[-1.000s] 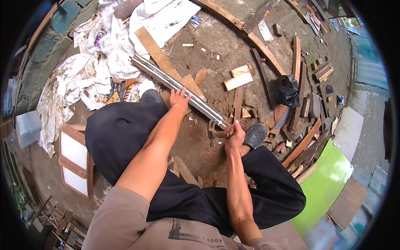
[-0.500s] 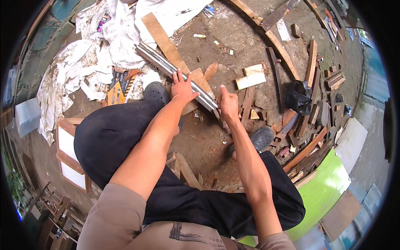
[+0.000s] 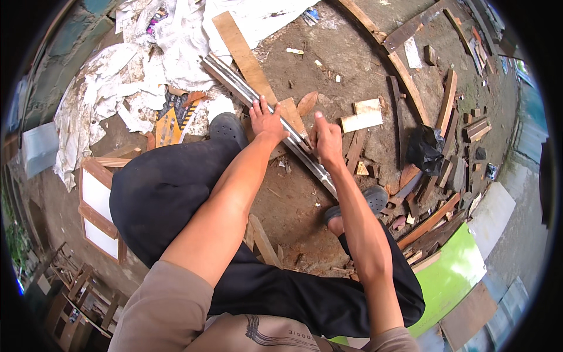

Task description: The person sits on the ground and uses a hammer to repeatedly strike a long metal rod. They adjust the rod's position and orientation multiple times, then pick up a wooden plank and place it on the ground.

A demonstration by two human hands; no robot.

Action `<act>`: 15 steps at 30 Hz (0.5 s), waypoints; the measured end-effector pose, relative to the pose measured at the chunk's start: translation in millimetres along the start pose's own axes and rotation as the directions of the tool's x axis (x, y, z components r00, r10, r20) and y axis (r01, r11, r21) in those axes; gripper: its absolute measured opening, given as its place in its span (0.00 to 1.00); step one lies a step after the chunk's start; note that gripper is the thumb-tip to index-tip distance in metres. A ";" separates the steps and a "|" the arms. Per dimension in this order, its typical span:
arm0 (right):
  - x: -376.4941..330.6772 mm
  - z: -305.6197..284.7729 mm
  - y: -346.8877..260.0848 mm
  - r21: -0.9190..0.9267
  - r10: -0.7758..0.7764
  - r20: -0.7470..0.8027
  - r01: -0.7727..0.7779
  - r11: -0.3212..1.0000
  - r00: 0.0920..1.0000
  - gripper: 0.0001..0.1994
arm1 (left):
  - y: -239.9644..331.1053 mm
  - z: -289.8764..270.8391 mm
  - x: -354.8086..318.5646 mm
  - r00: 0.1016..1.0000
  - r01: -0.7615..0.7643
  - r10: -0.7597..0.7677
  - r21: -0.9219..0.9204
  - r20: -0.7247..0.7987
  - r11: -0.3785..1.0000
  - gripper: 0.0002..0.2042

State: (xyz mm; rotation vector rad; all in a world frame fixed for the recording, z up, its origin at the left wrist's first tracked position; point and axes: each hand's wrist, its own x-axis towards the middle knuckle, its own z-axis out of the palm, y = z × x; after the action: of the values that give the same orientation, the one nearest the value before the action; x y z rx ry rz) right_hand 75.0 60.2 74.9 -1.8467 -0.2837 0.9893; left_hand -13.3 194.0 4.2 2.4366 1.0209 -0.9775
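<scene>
Muddy ground point(image 3: 302, 220) spreads all round, with a white sheet point(image 3: 182, 36) at eleven o'clock. Across the middle lies the strip point(image 3: 236, 84), slanting from eleven toward four. Left hand point(image 3: 268, 123) rests on it, fingers spread. Right hand point(image 3: 326, 139) has moved up from the four-o'clock end, bringing both near mid-strip; its fingers curl, but around what I can't tell.

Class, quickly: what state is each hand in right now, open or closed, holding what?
Left hand: open, laid on the long strip.
Right hand: closed; what it grips cannot be told.
</scene>
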 end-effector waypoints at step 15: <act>-63.9 8.7 22.9 0.149 -0.163 -0.118 0.180 0.972 0.980 0.29 | -11.8 11.6 1.4 0.995 -0.082 0.081 -0.017 -0.058 0.996 0.51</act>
State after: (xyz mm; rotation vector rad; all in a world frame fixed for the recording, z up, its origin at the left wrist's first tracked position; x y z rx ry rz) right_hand 22.6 17.7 86.3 -1.6921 -0.2871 0.7707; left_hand -26.5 196.8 -5.5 2.4823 0.9372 -0.8719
